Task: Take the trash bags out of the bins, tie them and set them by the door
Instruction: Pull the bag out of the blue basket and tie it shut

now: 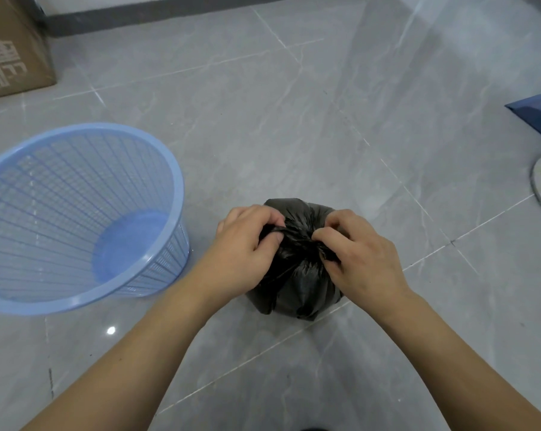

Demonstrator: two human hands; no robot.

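Black trash bag sits on the grey tiled floor, just right of the blue mesh bin, which stands bagless. Both your forearms reach in from the near edge, wrists bent down. Your left hand and right hand each pinch gathered plastic at the bag's neck, fingers curled, knuckles up. Cardboard box at far left corner.

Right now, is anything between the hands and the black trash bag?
No. Both the left hand and the right hand already pinch the gathered top of the black trash bag, which sits on the floor beside the blue bin.
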